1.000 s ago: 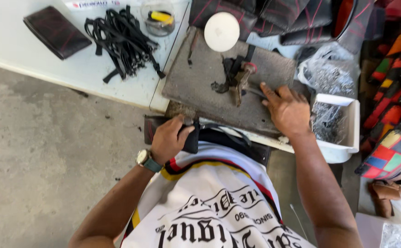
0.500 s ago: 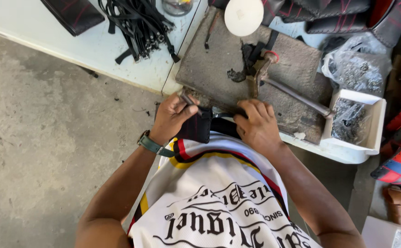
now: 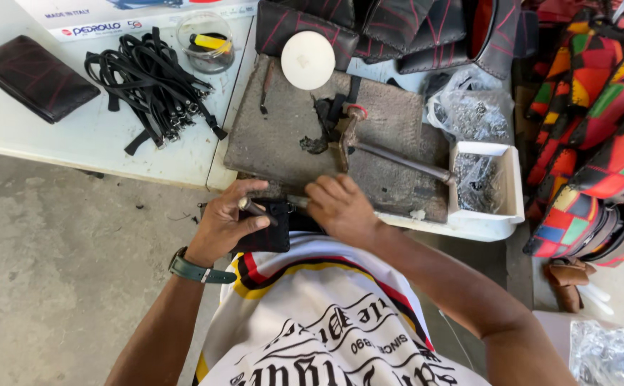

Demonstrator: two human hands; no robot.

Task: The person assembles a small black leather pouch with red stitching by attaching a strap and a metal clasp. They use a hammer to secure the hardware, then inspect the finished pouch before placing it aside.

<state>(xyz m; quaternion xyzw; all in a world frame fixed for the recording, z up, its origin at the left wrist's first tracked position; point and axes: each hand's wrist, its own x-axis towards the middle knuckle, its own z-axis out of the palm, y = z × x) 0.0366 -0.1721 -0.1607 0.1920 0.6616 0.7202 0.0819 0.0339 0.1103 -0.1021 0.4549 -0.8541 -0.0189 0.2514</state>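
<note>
My left hand (image 3: 225, 223) grips a black leather piece with red stitching (image 3: 267, 230) and a thin metal rod (image 3: 255, 208) against the near edge of a grey work block (image 3: 283, 136). My right hand (image 3: 339, 209) presses down right beside it, fingers curled over the same piece and a small metal part; what sits under the fingers is hidden. On the block lies a hand press with a long metal lever (image 3: 397, 159), and black scraps lie by its base. A green-strapped watch (image 3: 196, 271) is on my left wrist.
A pile of black straps with buckles (image 3: 156, 78), a black quilted pouch (image 3: 35, 77) and a clear jar (image 3: 206, 41) lie on the white table. A white round lid (image 3: 308, 59), a white tray of metal fittings (image 3: 485, 187) and colourful bags (image 3: 597, 129) sit to the right.
My right hand left the press lever at the right and came to the near edge beside my left hand. The view has closed in on the work block.
</note>
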